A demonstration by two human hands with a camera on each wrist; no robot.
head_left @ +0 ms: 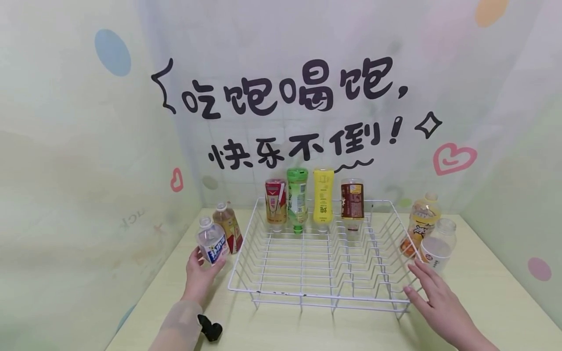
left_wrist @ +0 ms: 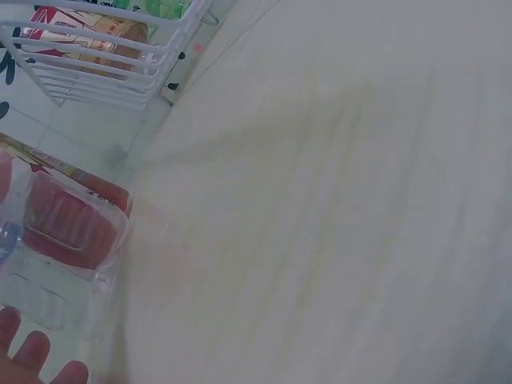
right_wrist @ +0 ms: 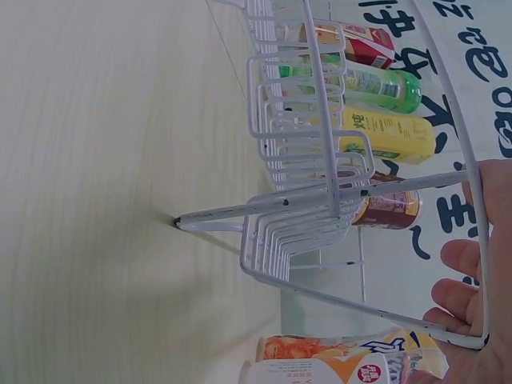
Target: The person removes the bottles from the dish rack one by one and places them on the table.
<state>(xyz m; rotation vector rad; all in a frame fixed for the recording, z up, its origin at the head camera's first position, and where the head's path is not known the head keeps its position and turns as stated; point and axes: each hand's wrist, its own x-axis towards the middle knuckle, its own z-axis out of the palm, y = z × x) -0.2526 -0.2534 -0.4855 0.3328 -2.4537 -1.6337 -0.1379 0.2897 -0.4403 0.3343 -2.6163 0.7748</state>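
My left hand (head_left: 203, 275) is at a clear bottle (head_left: 211, 243) with a blue-and-white label, thumb on one side and fingers on the other. In the left wrist view, its spread fingertips (left_wrist: 34, 350) lie right by the bottle's clear base (left_wrist: 60, 272). Just behind stands a bottle of amber drink (head_left: 229, 229) with a red label. My right hand (head_left: 439, 300) rests at the right front corner of a white wire rack (head_left: 303, 295), its fingers fairly straight. The right wrist view shows the rack's rim (right_wrist: 478, 264) crossing in front of that hand.
Upside down along the rack's back stand a red-labelled bottle (head_left: 275, 201), a green bottle (head_left: 297, 200), a yellow bottle (head_left: 323, 197) and a brown-labelled bottle (head_left: 352, 201). Right of the rack are an orange drink bottle (head_left: 425, 217) and a white-labelled clear bottle (head_left: 439, 243). Printed walls enclose the table.
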